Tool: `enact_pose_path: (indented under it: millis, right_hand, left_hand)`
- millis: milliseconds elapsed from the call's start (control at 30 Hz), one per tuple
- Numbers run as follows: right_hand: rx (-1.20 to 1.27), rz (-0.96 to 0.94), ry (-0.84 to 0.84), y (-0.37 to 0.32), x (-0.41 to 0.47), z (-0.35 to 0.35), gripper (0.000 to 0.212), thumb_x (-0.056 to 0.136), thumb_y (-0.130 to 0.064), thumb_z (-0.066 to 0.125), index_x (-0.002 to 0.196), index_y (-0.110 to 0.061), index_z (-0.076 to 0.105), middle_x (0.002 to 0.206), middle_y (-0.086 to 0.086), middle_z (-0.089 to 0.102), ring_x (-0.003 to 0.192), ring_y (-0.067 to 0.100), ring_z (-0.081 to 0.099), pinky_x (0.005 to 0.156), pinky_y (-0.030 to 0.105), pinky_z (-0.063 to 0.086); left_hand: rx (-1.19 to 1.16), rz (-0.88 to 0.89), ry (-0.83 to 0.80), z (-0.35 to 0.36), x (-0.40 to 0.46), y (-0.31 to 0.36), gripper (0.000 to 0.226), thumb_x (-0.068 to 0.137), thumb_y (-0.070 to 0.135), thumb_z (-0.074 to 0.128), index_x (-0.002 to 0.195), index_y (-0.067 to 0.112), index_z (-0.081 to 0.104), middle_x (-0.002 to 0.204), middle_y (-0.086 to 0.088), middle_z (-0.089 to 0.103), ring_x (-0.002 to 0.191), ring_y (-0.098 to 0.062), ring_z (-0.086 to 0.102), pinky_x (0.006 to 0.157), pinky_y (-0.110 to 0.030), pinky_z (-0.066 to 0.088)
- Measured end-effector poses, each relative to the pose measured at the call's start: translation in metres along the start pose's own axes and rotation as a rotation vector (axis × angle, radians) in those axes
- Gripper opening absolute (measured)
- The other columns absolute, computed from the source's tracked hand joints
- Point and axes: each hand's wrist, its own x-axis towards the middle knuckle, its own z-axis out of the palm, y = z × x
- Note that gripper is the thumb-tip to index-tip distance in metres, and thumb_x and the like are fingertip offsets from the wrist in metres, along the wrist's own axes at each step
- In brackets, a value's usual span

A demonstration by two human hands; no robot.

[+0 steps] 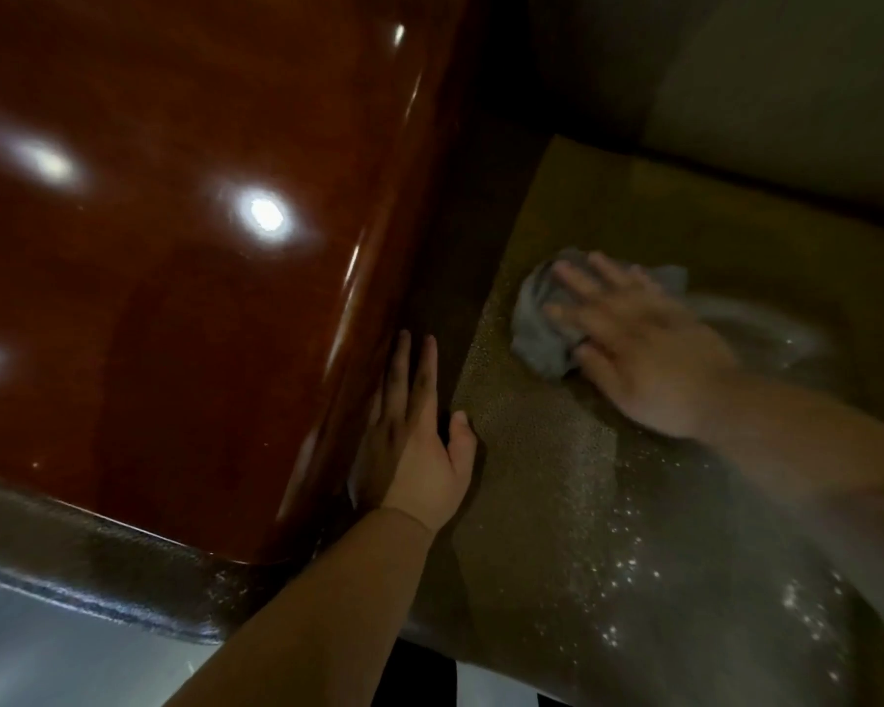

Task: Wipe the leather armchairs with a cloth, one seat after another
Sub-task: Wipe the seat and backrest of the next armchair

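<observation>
A brown leather seat cushion [608, 502] of an armchair fills the lower right of the head view, its grain glinting near the front. My right hand [644, 349] lies flat on a crumpled grey cloth [537, 324] and presses it onto the seat; the hand is blurred. My left hand [419, 441] rests with fingers spread against the inner side of the armrest, its thumb on the seat's left edge, holding nothing. The chair's pale backrest [787, 94] rises behind the seat.
A wide, glossy red-brown wooden armrest top [174, 247] takes up the left half, with lamp reflections on it. Dark leather trim [98, 568] runs along its near edge. Pale floor [47, 655] shows at the bottom left.
</observation>
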Motion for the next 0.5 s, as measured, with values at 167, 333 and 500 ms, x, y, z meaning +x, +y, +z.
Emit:
enact_pose_path:
  millis: [167, 333, 500]
  right_hand:
    - [0.15, 0.38, 0.086, -0.027, 0.009, -0.003, 0.073, 0.101, -0.066, 0.006, 0.163, -0.031, 0.021, 0.174, 0.001, 0.0, 0.159, 0.029, -0.012, 0.127, 0.047, -0.01]
    - [0.009, -0.049, -0.081, -0.079, -0.047, 0.035, 0.074, 0.097, -0.075, -0.002, 0.162, -0.04, 0.006, 0.172, -0.002, -0.014, 0.155, 0.029, -0.027, 0.125, 0.052, -0.014]
    - [-0.096, 0.287, -0.045, 0.02, -0.056, 0.021, 0.089, 0.086, -0.08, -0.019, 0.163, -0.038, -0.011, 0.17, -0.001, -0.025, 0.154, 0.034, -0.029, 0.124, 0.051, -0.012]
  left_hand:
    - [0.01, 0.057, 0.012, 0.001, 0.003, -0.002, 0.074, 0.1, 0.051, 0.027, 0.168, 0.026, 0.016, 0.177, 0.0, 0.002, 0.163, -0.021, -0.001, 0.127, -0.057, 0.024]
    - [-0.026, 0.069, 0.008, -0.007, 0.006, -0.001, 0.069, 0.102, 0.048, 0.023, 0.167, 0.023, 0.022, 0.177, 0.0, 0.008, 0.163, -0.019, 0.001, 0.13, -0.054, 0.017]
    - [-0.088, 0.074, -0.037, -0.013, 0.008, 0.005, 0.068, 0.103, 0.054, 0.019, 0.167, 0.031, 0.02, 0.177, 0.009, -0.001, 0.162, -0.013, -0.011, 0.132, -0.05, 0.006]
